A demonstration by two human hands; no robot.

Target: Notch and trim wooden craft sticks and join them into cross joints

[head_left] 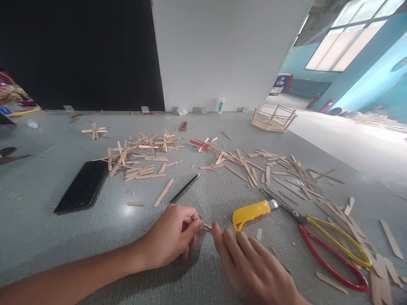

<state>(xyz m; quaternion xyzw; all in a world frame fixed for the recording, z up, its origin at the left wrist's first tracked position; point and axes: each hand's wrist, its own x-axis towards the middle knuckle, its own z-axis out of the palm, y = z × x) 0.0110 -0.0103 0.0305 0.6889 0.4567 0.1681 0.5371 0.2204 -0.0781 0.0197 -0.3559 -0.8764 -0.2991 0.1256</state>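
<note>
Between my hands, low over the grey table, is a small wooden stick piece (206, 228). My left hand (173, 233) pinches one end of it between thumb and forefinger. The fingertips of my right hand (251, 262) meet its other end, and that hand's thumb is hidden below. A knife with a yellow handle (251, 213) lies just beyond my right hand. Farther right are scissors (333, 245) with one yellow and one red handle loop. A black pen (185, 188) rests past my left hand, close to a loose wooden stick (164, 192).
A black phone (83, 186) lies at left. Many wooden sticks (140, 171) are scattered across the table (104, 237), with more at right (295, 178). A stick frame (273, 118) stands at the far right edge, and a small glue tube (220, 105) by the white panel (229, 51).
</note>
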